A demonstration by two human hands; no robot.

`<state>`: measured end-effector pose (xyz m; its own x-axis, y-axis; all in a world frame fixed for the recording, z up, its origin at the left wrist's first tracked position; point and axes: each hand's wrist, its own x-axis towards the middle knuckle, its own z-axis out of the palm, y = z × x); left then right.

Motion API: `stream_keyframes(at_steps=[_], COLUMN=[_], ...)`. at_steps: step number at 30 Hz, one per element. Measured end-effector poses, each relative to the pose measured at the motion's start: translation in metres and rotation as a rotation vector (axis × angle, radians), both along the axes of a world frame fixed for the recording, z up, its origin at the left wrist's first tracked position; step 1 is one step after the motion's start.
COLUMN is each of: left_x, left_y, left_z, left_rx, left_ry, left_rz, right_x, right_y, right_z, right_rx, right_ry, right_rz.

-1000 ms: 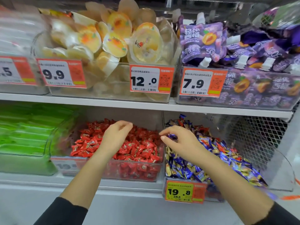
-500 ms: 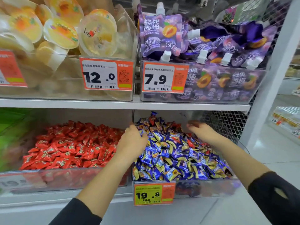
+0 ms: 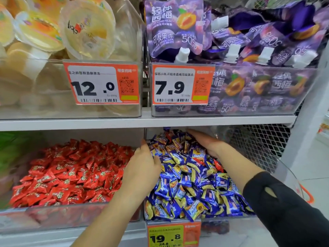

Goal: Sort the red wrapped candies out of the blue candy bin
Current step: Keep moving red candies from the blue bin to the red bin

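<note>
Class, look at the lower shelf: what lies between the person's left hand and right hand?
In the head view, blue wrapped candies heaped in the blue candy bin fill the stretch between left hand and right hand, with red wrapped candies mixed in.

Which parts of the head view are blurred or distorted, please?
In the head view, the green packs at far left are smeared, the shelf edge and white post lean from wide-angle distortion, while both price tags and the blue candies stay sharp.

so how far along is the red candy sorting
Not finished. Done: I can't tell how many have already been moved. In hand: both hands are in the blue candy bin, the left hand at its left edge, the right hand flat toward the back; neither visibly holds a candy. Left: red wrapped candies still show among the blue ones, beside the red candy bin.
</note>
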<state>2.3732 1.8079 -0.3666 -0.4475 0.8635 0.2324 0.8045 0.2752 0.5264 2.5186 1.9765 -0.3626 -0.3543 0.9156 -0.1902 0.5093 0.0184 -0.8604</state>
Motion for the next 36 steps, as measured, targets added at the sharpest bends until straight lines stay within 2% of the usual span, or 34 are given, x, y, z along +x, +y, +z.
stream_keyframes(at_steps=[4, 8, 10, 13, 20, 26, 28, 32, 34, 36], left_x=[0.000, 0.000, 0.000, 0.001, 0.006, 0.009, 0.009, 0.008, 0.011, 0.013], left_y=[-0.001, -0.001, -0.001, -0.004, -0.018, -0.025, -0.020, 0.026, 0.056, 0.081], left_z=[0.000, 0.001, 0.002, 0.003, 0.010, 0.015, 0.023, 0.038, 0.039, 0.034], left_rx=[0.009, -0.019, -0.024, 0.004, 0.208, 0.263, 0.213, -0.078, -0.151, -0.269], left_ry=[-0.001, -0.013, -0.034, -0.077, 0.081, 0.132, 0.111, 0.146, 0.116, 0.170], left_rz=[0.002, -0.005, -0.002, -0.001, -0.029, -0.146, -0.162, -0.200, -0.216, -0.216], right_x=[-0.011, -0.026, -0.024, -0.008, 0.025, 0.045, 0.051, 0.059, 0.062, 0.065], right_y=[-0.007, -0.030, -0.043, -0.068, -0.112, -0.126, -0.123, -0.119, -0.117, -0.116], right_z=[0.007, 0.014, 0.013, 0.020, 0.003, 0.000, -0.001, -0.002, -0.007, -0.014], right_rx=[0.090, 0.124, 0.249, 0.441, 0.747, 0.721, 0.682, 0.598, 0.568, 0.566], right_ry=[0.052, -0.094, -0.168, -0.209, -0.312, -0.291, -0.291, -0.247, -0.243, -0.260], right_rz=[0.044, 0.253, 0.384, 0.463, 0.512, 0.386, 0.349, 0.291, 0.259, 0.255])
